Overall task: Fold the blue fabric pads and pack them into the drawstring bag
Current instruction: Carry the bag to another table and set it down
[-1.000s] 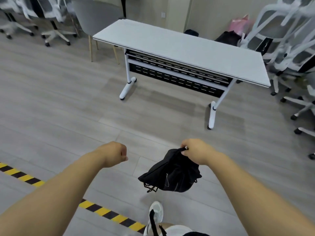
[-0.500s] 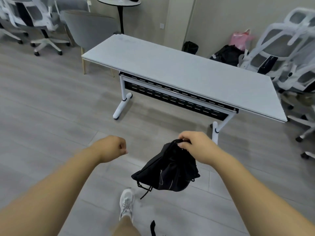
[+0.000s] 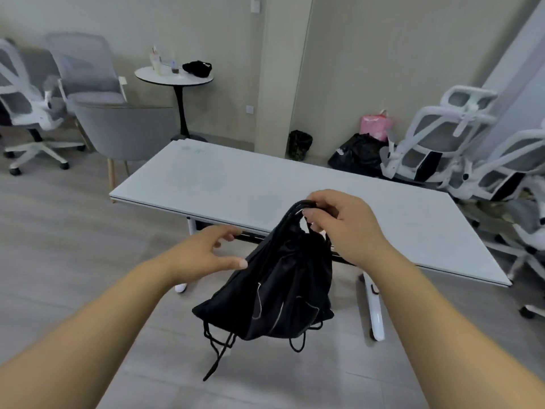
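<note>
Head view: black drawstring bag (image 3: 280,287) bulging, hanging; right hand (image 3: 339,222) grip pinching cords; left hand (image 3: 203,252) spread.

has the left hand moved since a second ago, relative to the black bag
Yes. The left hand was a closed fist held apart from the black drawstring bag; now its fingers are spread and it has come right, thumb at the bag's side.

Evenly and softly lit from overhead, without glare, casting only faint shadows under the long white rectangular table (image 3: 295,187); slightly soft throughout, motion-blurred on the grey-and-white mesh office chairs (image 3: 26,104) at upper left, bent by wide-angle distortion toward the edges.
</note>
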Motion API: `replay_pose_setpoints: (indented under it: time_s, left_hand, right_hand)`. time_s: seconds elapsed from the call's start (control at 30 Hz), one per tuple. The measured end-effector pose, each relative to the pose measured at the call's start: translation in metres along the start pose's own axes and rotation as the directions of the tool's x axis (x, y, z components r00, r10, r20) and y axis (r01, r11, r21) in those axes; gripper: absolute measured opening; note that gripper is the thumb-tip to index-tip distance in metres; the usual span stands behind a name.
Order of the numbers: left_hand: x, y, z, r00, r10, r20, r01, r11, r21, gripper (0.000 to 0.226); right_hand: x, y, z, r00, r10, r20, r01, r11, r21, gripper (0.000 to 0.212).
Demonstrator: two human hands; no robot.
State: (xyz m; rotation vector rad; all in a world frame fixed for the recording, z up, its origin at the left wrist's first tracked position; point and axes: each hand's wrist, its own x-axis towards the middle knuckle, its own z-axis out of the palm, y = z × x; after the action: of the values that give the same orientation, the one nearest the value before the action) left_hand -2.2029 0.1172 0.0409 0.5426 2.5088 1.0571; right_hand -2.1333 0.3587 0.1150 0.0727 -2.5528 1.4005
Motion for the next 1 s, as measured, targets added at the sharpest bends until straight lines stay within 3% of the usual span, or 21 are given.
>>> replay_pose_setpoints:
  time_s: [0.1,0.17,0.3,0.37,0.47,0.63,0.8,0.9,1.0]
  left_hand:
    - [0.037,0.012,-0.015,0.995,0.077,0.068,-0.077,0.997,0.004,0.083]
    - [0.065,0.016,-0.023,0.993,0.113,0.030,-0.112,0.994,-0.014,0.072]
    - [0.117,0.027,-0.045,0.974,0.133,-0.183,-0.119,0.989,0.083,0.022]
    - [0.143,0.035,-0.060,0.959,0.152,-0.241,-0.133,0.987,0.094,0.010]
    - [0.186,0.051,-0.089,0.938,0.180,-0.295,-0.151,0.981,0.119,0.008]
    - [0.265,0.085,-0.143,0.905,0.208,-0.372,-0.157,0.974,0.162,0.032]
    - [0.336,0.116,-0.186,0.853,0.258,-0.454,-0.187,0.963,0.196,0.009]
    - [0.370,0.127,-0.202,0.809,0.310,-0.499,-0.212,0.946,0.244,0.008]
    - [0.403,0.117,-0.207,0.791,0.334,-0.512,-0.232,0.939,0.255,0.007]
  right_hand:
    - [0.048,-0.014,0.007,0.996,-0.083,-0.040,0.085,0.994,0.062,0.020]
    - [0.080,-0.021,0.009,0.990,-0.128,-0.066,0.134,0.985,0.108,0.026]
    - [0.143,-0.025,0.004,0.974,-0.206,-0.097,0.219,0.962,0.160,0.031]
    - [0.172,-0.022,-0.004,0.967,-0.227,-0.116,0.244,0.956,0.164,0.030]
    - [0.220,-0.014,-0.020,0.958,-0.244,-0.152,0.267,0.952,0.153,0.032]
    - [0.295,0.005,-0.048,0.945,-0.275,-0.176,0.297,0.949,0.108,0.031]
    - [0.353,0.025,-0.066,0.916,-0.314,-0.249,0.343,0.936,0.079,0.033]
    - [0.381,0.032,-0.069,0.892,-0.334,-0.306,0.372,0.925,0.073,0.034]
    - [0.403,0.046,-0.066,0.869,-0.382,-0.314,0.390,0.920,-0.039,0.035]
